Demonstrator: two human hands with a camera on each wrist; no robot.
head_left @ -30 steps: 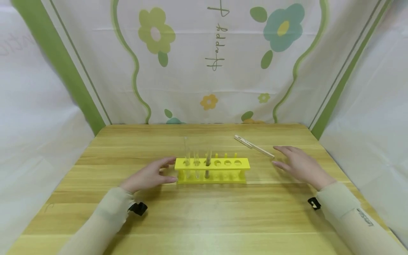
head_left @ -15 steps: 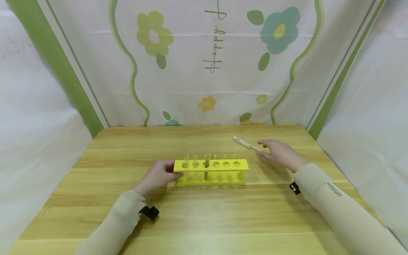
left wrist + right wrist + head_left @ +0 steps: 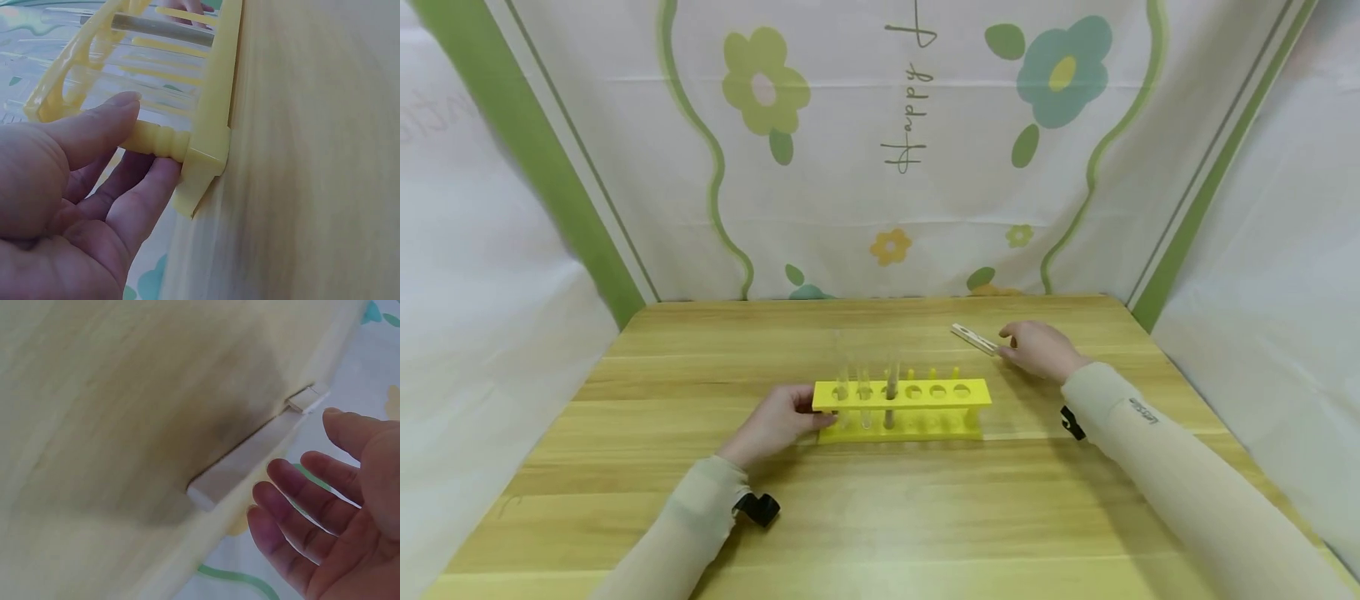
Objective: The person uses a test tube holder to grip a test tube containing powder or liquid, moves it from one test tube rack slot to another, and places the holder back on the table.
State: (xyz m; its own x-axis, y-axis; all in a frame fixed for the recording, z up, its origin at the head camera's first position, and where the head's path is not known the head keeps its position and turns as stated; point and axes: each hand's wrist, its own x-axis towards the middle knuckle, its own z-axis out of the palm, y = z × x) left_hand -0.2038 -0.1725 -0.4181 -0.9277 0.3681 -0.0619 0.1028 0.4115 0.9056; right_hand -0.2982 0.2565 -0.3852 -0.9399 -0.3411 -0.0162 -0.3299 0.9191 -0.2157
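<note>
A yellow test tube rack (image 3: 902, 393) stands upright on the wooden table, with three glass test tubes (image 3: 842, 379) in its left holes. The third tube (image 3: 891, 408) has something dark grey inside. My left hand (image 3: 777, 427) grips the rack's left end; in the left wrist view, thumb and fingers are around the yellow end post (image 3: 156, 139). To the right, a wooden test tube clamp (image 3: 973, 338) lies flat. My right hand (image 3: 1041, 348) is over its handle end in the head view. In the right wrist view its fingers (image 3: 294, 519) are loosely bent beside the clamp, holding nothing.
Short yellow pegs (image 3: 933, 374) rise along the rack's back. A white curtain (image 3: 842, 175) with printed flowers hangs behind the table (image 3: 880, 517), and white cloth (image 3: 1262, 275) closes off both sides. Both sleeves carry black wrist mounts (image 3: 758, 509).
My left hand has moved right and taken hold of the rack's end. My right hand has moved left and away from me, now covering the clamp's handle end. The rack stays put.
</note>
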